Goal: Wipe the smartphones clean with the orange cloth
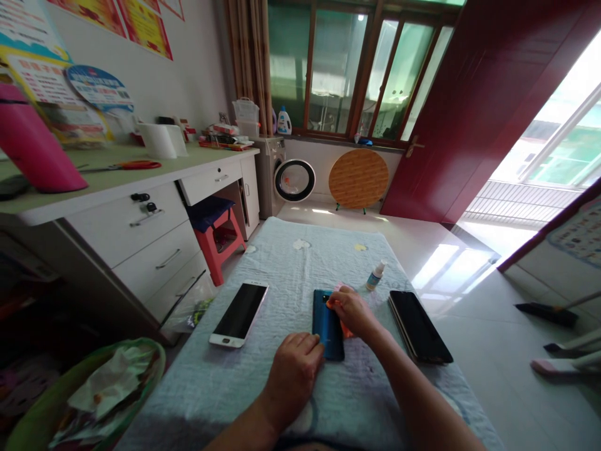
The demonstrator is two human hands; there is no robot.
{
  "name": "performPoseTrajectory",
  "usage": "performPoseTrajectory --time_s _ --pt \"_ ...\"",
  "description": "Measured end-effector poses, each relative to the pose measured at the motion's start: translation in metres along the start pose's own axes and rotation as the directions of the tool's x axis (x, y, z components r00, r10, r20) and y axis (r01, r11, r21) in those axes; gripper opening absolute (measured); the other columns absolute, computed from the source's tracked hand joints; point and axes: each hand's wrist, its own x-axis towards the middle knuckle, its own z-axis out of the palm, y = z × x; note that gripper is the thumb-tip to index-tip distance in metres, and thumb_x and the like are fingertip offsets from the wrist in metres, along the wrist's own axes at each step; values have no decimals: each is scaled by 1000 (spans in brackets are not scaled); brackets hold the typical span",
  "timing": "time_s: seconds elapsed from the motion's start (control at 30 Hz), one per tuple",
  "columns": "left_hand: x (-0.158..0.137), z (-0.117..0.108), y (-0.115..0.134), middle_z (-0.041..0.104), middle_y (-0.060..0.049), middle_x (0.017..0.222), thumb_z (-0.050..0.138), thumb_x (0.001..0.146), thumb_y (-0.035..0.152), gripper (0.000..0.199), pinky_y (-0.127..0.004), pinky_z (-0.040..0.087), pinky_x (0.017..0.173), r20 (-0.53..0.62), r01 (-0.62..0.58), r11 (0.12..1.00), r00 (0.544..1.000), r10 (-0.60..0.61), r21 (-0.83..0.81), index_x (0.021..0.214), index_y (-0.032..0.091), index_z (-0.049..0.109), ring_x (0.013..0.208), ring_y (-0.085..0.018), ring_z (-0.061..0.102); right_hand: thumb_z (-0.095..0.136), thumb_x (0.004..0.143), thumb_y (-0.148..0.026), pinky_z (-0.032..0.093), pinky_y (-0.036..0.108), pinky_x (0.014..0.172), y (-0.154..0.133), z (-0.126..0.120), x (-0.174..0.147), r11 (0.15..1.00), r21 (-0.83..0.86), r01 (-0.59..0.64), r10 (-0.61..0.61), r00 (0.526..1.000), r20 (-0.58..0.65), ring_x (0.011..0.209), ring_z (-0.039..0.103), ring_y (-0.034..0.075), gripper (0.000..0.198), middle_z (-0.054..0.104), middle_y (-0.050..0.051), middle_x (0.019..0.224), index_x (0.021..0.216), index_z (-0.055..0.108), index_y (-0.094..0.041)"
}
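Observation:
A blue smartphone [327,329] lies back side up on the cloth-covered table, its camera area at the far end. My left hand [295,363] is closed, with curled fingers and the thumb at the phone's near left edge, gripping it there. Pinched in my right hand [353,310] is an orange cloth [347,330], pressed on the phone's camera area; part of it hangs beside the phone. To the left lies a white smartphone [240,313] with a dark screen. At the right is a black phone [420,327] in a case. A small spray bottle [375,275] stands beyond my right hand.
The table wears a light blue quilted cover [300,250]. A green waste basket [159,363] with crumpled paper stands at the left. Beyond it are a white desk [154,238], a red stool [218,241] and a washing machine [270,181] with its door open.

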Motion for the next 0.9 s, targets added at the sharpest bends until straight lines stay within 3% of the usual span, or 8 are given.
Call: performPoseTrajectory --time_s 0.23,0.5,0.73,0.9 --pt "1 -3 0 70 -6 98 57 88 10 16 -39 51 80 -12 -4 1000 1000 4 4 94 19 68 88 -23 64 49 91 -15 38 24 78 2 6 27 992 -73 -103 99 993 -61 86 56 15 24 61 5 89 90 73 -19" --pt "-3 1 -4 69 -5 99 58 88 9 17 -38 50 80 -24 -16 1000 1000 16 -14 98 19 67 87 -23 62 51 94 -21 37 26 77 -25 18 31 993 -121 -7 -1 998 -66 86 55 16 25 62 5 90 87 76 -21" --pt "-3 -3 -1 63 -2 79 63 85 12 13 -36 45 69 51 92 994 994 -94 54 75 20 60 76 -23 58 53 91 -12 39 26 79 -35 27 3 983 7 181 -181 983 -24 85 53 16 26 61 4 88 81 75 -22" --pt "-4 -4 -2 63 -2 77 57 88 10 15 -36 41 69 26 53 997 998 -54 48 78 20 60 73 -22 57 55 92 -14 41 26 78 -43 25 -30 965 102 243 -246 969 20 84 53 14 22 60 2 87 82 73 -22"
